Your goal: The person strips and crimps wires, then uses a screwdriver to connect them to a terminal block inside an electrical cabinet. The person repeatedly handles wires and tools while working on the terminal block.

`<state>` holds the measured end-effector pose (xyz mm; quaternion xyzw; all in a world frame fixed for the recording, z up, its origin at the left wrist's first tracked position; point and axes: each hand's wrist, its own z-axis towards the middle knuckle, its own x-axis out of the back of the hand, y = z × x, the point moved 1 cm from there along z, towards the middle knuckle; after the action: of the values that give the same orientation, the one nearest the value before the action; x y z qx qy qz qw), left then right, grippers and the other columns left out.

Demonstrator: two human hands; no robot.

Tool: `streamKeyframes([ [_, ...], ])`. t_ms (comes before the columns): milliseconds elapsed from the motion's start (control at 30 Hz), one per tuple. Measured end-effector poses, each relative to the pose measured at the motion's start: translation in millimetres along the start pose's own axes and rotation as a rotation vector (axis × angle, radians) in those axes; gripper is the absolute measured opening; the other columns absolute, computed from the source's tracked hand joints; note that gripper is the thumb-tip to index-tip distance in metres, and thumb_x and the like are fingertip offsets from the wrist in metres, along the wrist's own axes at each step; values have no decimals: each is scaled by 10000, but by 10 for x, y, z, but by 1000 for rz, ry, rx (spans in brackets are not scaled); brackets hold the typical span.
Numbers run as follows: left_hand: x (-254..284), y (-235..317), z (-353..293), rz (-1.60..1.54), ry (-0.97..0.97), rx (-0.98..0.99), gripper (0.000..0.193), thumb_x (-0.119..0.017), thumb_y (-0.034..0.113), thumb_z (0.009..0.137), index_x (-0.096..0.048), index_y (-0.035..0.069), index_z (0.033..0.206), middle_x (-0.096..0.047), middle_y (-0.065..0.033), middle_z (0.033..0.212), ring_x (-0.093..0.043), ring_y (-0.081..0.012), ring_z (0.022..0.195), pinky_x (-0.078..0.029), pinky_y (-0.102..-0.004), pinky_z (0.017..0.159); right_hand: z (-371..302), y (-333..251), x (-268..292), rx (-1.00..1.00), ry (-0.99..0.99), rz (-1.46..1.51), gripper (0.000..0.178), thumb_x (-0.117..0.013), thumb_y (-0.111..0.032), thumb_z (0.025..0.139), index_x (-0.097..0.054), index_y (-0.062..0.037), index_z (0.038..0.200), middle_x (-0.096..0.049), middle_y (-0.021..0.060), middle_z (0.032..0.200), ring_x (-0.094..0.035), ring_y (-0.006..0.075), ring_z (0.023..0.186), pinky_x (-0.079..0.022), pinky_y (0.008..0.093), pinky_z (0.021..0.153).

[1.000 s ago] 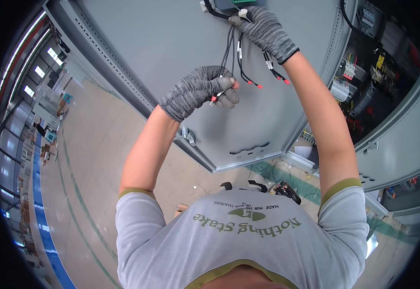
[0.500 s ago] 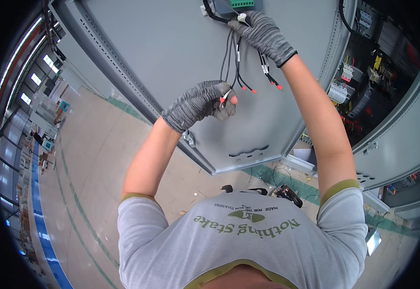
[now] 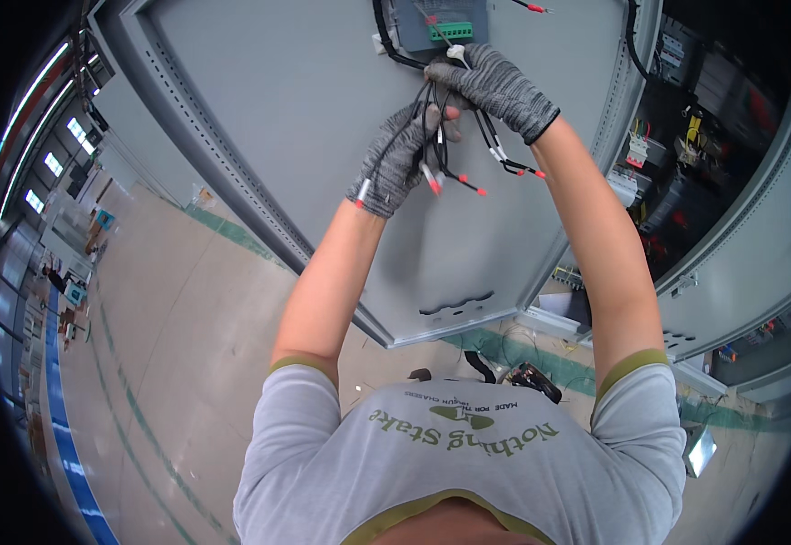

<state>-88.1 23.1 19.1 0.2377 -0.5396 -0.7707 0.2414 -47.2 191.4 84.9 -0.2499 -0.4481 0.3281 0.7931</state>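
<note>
Both my hands wear grey knitted gloves and work in front of a grey cabinet door panel. My left hand (image 3: 397, 163) is closed around several black wires (image 3: 441, 150) with red tips and white sleeves; one wire hangs over its wrist. Just above and to the right, my right hand (image 3: 504, 91) grips what looks like a thin screwdriver (image 3: 456, 54) with a white collar, its shaft slanting up across a green terminal block (image 3: 451, 32). The right fingertips also touch the top of the wire bundle. More red-tipped wires (image 3: 503, 156) hang below the right hand.
The terminal block sits on a grey device (image 3: 406, 29) with a thick black cable (image 3: 382, 27) beside it. To the right is an open cabinet with breakers (image 3: 637, 150) and wiring. A dark tool (image 3: 533, 381) lies on the floor near the panel's bottom edge (image 3: 450, 327).
My left hand has moved up and right, close to the right hand, and one wire now falls over its wrist. The right hand stays near the terminal block, slightly lower in view.
</note>
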Motion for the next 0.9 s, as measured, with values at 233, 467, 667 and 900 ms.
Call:
streamKeyframes([
  [233,-59,-183,95,-333,-67,-2,362,-615,360,932,-620,46,1112,-619,-20,808,-522,-51,576,-397,-191,482,-40,-75,32,-8,-4,-60,423,-677,-434,828,-683,-49,1002,-669,103,860,-637,192,857,-499,347,826],
  [467,1,-341,254,-416,-186,-65,304,-586,296,956,-586,30,1105,-579,-21,771,-480,-75,573,-388,-220,503,-14,-49,29,-32,-51,18,400,-688,-416,813,-698,-65,1005,-680,108,877,-639,204,876,-495,358,844],
  [667,-250,-269,181,-414,-1,-15,248,-547,346,971,-523,112,893,-482,5,628,-386,-85,501,-325,-218,497,43,69,-31,38,52,-43,406,-701,-419,811,-694,-54,988,-675,117,836,-642,217,828,-498,348,819],
  [900,-270,-405,-303,-474,-35,117,278,-572,383,945,-529,117,873,-546,-33,707,-484,-107,559,-391,-227,482,87,63,-146,180,107,-213,337,-652,-413,870,-721,-89,930,-608,31,680,-554,118,664,-470,298,667],
])
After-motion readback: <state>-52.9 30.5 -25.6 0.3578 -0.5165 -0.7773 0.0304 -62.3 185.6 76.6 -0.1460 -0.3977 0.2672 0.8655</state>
